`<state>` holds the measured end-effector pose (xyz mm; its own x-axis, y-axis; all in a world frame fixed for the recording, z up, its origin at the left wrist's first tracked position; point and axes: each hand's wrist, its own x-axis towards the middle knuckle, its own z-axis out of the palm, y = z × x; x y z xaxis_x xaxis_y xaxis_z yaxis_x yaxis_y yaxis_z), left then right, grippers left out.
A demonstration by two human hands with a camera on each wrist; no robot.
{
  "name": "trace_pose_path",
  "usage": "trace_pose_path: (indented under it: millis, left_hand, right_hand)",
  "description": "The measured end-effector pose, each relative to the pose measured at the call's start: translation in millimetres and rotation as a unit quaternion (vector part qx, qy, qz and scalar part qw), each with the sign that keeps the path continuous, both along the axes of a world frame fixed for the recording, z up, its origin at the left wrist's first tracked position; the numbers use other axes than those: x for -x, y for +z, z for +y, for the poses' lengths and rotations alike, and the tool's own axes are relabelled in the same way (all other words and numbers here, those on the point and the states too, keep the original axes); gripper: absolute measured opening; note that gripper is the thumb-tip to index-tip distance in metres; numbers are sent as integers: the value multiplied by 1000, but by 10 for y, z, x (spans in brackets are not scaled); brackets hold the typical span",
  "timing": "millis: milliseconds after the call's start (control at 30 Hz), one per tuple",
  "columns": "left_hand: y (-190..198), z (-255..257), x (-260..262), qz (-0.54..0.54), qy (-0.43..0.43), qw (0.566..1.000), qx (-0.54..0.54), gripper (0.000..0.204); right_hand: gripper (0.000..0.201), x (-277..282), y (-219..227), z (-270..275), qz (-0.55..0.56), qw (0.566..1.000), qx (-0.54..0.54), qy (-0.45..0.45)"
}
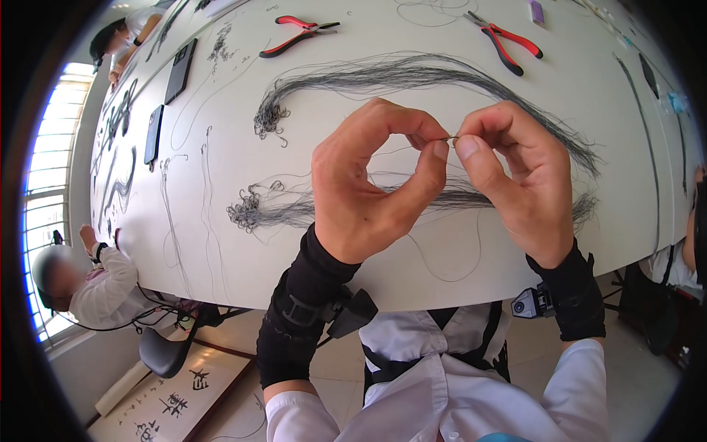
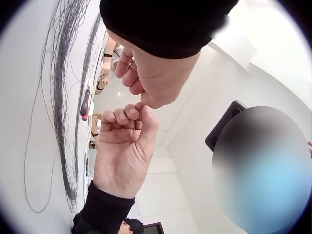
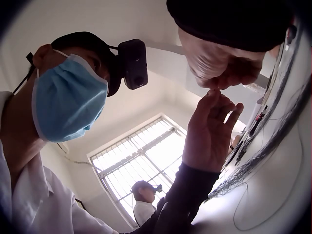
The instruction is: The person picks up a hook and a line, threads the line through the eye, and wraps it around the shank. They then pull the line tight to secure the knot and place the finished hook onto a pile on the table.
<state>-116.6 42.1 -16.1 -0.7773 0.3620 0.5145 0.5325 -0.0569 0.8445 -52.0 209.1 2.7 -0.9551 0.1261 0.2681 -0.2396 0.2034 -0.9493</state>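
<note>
In the head view my left hand and right hand meet fingertip to fingertip above the table. Between them they pinch a thin dark wire, of which only a short bit shows at the fingertips. Below the hands lies a bundle of thin dark wires with curled ends at the left, partly hidden by both hands. Farther off, a second wire bundle arcs across the table, its looped ends also at the left. The left wrist view shows the left hand over the upturned right hand.
Two red-and-black pliers lie at the far side of the white table. Two dark phones and loose hooked wires are at the left. Other people sit around the table.
</note>
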Motion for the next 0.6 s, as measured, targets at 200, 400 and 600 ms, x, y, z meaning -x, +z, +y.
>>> trace_pose_path:
  millis: [200,400,600]
  left_hand:
    - [9,3,-6,-8,-5,1000,-11,11]
    - [3,-10,-8,-2,-11,1000,-9,12]
    - [5,-8,-16,-3,-13,1000,-17,13]
  right_hand:
    - [8,-14,11,-1,21,1000,-22,-7]
    - [7,-57,52,45,-7,998,-51,29]
    - [8,-63,47,32,3,999,-48,22]
